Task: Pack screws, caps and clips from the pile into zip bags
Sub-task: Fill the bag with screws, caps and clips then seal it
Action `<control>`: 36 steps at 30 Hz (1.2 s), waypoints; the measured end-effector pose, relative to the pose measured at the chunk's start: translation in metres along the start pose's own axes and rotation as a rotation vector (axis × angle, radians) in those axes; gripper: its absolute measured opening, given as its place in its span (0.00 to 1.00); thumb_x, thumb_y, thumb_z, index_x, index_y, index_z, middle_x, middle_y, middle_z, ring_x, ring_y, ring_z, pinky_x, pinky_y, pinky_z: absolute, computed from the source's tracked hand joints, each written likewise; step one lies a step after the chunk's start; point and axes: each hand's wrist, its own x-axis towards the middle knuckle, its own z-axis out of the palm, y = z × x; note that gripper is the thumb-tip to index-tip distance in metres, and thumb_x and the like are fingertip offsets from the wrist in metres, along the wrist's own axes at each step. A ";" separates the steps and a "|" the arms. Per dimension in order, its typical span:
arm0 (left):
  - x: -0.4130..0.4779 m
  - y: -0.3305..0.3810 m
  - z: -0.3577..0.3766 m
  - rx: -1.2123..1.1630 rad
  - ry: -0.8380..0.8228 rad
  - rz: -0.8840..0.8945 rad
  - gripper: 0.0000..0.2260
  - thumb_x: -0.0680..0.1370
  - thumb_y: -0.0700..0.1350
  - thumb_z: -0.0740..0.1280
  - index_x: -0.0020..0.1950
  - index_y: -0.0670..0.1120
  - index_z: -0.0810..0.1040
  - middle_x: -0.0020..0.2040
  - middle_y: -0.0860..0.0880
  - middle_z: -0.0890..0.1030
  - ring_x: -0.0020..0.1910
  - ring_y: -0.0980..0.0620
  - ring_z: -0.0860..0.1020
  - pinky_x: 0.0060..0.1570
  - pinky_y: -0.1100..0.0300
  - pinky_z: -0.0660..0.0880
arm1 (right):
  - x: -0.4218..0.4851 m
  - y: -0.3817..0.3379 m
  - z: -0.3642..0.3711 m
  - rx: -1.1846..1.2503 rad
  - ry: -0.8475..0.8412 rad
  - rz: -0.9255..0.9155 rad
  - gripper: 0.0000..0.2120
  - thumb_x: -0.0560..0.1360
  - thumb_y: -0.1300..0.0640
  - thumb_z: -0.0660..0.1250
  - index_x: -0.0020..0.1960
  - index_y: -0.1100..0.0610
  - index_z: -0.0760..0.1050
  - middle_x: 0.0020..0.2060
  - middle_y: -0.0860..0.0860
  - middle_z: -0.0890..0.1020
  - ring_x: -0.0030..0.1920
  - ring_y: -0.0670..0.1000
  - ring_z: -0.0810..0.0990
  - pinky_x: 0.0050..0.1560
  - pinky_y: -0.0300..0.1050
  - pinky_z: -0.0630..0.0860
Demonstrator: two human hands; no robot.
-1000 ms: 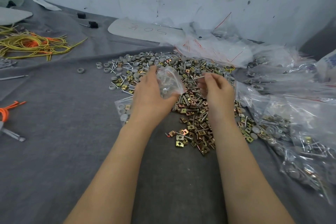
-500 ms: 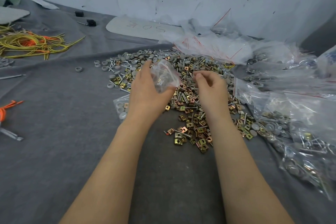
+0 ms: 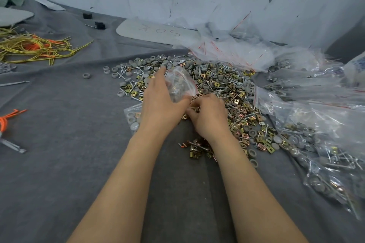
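On the grey-covered bench (image 3: 59, 163) the left hand (image 3: 160, 102) gripped a small clear zip bag (image 3: 180, 85), fingers curled round its crumpled body and holding it just above the pile (image 3: 219, 83) of screws, grey caps and brass clips. The right hand (image 3: 209, 117) lay beside it, palm down on the pile, fingertips curled in below the bag; its own back hid them, so whether they pinched a piece could not be told. A flat bag of caps (image 3: 132, 121) lay under the left wrist. Filled bags (image 3: 325, 150) lay heaped to the right, touching the pile's edge, with empty bags (image 3: 227, 51) behind it. Yellow cords (image 3: 33, 47) lay well apart at far left
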 end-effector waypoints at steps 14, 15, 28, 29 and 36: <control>0.000 0.003 -0.001 0.009 -0.022 -0.018 0.38 0.70 0.47 0.72 0.76 0.48 0.58 0.65 0.47 0.72 0.62 0.47 0.72 0.63 0.46 0.70 | -0.003 -0.008 -0.001 -0.058 -0.026 -0.073 0.12 0.78 0.58 0.61 0.59 0.53 0.76 0.55 0.53 0.79 0.58 0.58 0.75 0.55 0.51 0.69; 0.000 0.003 -0.001 0.008 -0.021 -0.018 0.38 0.70 0.47 0.72 0.76 0.48 0.58 0.65 0.47 0.71 0.62 0.48 0.72 0.63 0.46 0.70 | -0.003 -0.008 -0.002 -0.059 -0.027 -0.060 0.10 0.78 0.57 0.61 0.58 0.54 0.76 0.54 0.53 0.79 0.58 0.58 0.75 0.54 0.51 0.69; 0.001 0.001 -0.004 -0.033 0.007 -0.002 0.36 0.71 0.46 0.72 0.76 0.48 0.59 0.65 0.48 0.70 0.56 0.59 0.66 0.57 0.62 0.63 | -0.006 -0.009 -0.007 -0.073 -0.072 -0.025 0.09 0.76 0.61 0.62 0.55 0.55 0.74 0.52 0.53 0.80 0.57 0.58 0.76 0.55 0.50 0.67; 0.001 0.001 -0.004 -0.030 0.006 0.000 0.36 0.71 0.46 0.71 0.76 0.48 0.59 0.65 0.48 0.70 0.55 0.60 0.66 0.56 0.62 0.63 | -0.006 -0.009 -0.007 -0.065 -0.072 -0.021 0.09 0.76 0.61 0.62 0.55 0.54 0.74 0.52 0.53 0.80 0.57 0.57 0.76 0.56 0.50 0.67; 0.001 0.001 -0.004 -0.026 0.001 -0.015 0.37 0.71 0.46 0.72 0.76 0.49 0.59 0.65 0.49 0.71 0.56 0.56 0.68 0.57 0.60 0.66 | -0.001 0.006 -0.011 0.194 -0.042 0.013 0.06 0.76 0.61 0.66 0.52 0.55 0.78 0.49 0.52 0.81 0.48 0.52 0.77 0.49 0.42 0.72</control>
